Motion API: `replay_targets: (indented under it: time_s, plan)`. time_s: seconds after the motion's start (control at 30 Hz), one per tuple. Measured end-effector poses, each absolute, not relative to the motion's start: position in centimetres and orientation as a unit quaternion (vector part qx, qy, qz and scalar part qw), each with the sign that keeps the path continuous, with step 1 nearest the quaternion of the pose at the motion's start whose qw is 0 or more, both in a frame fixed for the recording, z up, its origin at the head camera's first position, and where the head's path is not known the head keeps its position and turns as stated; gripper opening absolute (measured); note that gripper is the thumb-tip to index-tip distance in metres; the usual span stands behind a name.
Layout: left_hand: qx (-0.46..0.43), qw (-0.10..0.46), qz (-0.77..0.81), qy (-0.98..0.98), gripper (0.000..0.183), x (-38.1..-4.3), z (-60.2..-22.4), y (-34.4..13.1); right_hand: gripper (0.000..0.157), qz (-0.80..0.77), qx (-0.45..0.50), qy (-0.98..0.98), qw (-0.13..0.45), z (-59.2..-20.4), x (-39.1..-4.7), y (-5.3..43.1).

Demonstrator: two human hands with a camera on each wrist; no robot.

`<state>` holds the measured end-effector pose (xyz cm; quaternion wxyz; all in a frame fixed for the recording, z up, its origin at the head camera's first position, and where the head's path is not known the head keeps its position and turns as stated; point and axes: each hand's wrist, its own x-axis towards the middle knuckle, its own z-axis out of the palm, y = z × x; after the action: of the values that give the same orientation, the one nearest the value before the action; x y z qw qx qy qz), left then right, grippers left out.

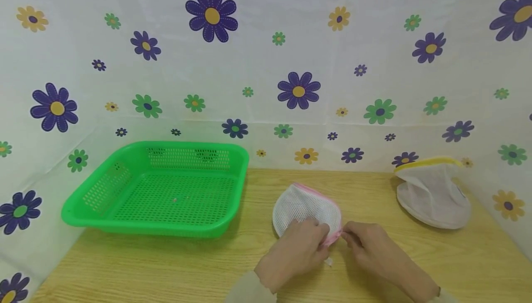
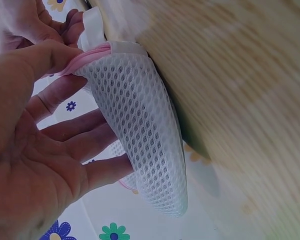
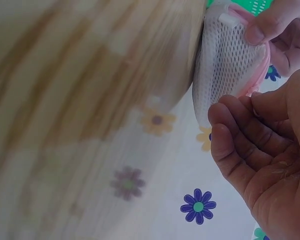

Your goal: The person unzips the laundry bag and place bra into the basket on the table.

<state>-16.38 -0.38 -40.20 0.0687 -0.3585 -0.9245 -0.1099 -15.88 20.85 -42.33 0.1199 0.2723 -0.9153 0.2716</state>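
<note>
A white mesh laundry bag (image 1: pixel 305 206) with a pink zipper (image 1: pixel 322 195) stands on the table before me, its zipper side up. My left hand (image 1: pixel 297 250) pinches the zippered edge between thumb and forefinger, the other fingers spread along the mesh (image 2: pixel 140 120) in the left wrist view. Close beside it, my right hand (image 1: pixel 376 250) pinches at the right end of the zipper, thumb against a curled forefinger. What lies between those fingertips is mostly hidden. A small white loop (image 2: pixel 93 27) sticks out at one end of the bag.
To the left stands a green plastic basket (image 1: pixel 155 228) with perforated walls. At the right, a second white mesh bag (image 1: pixel 436 196) with a yellow zipper sits near the flowered cloth (image 1: pixel 266 63) that hangs behind and around the wooden table (image 1: pixel 166 266).
</note>
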Motion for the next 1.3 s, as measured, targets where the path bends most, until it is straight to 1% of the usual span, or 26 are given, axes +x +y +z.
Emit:
replay_targets:
  time_s: [0.1, 0.2, 0.33, 0.57, 0.87, 1.17, 1.3]
  plan:
    - [-0.36, 0.064, -0.119, -0.923, 0.025, -16.4, -40.2, -0.4, 0.01, 0.268, 0.252, -0.925, 0.095, -42.2, -15.9, 21.0]
    - [-0.359, 0.057, -0.13, -0.922, 0.028, -16.5, -40.2, -0.5, 0.01, 0.268, 0.239, -0.93, 0.082, -42.1, -16.0, 21.1]
    - [-0.358, 0.049, -0.141, -0.922, 0.03, -16.7, -40.3, -0.7, 0.009, 0.265, 0.247, -0.928, 0.091, -42.2, -16.1, 21.2]
    - [-0.374, 0.057, -0.171, -0.91, 0.034, -17.1, -40.6, -1.3, 0.012, 0.253, 0.267, -0.923, 0.116, -42.2, -15.8, 21.1]
    - [-0.367, 0.007, -0.204, -0.907, 0.031, -17.6, -40.4, -1.8, 0.013, 0.252, 0.273, -0.919, 0.133, -42.0, -15.6, 20.8]
    - [-0.379, 0.01, -0.219, -0.899, 0.03, -17.8, -40.6, -2.3, 0.012, 0.245, 0.266, -0.922, 0.14, -41.9, -15.6, 20.7]
    - [-0.382, 0.014, -0.218, -0.898, 0.03, -17.8, -40.7, -2.4, 0.01, 0.247, 0.248, -0.929, 0.12, -41.8, -15.7, 20.6]
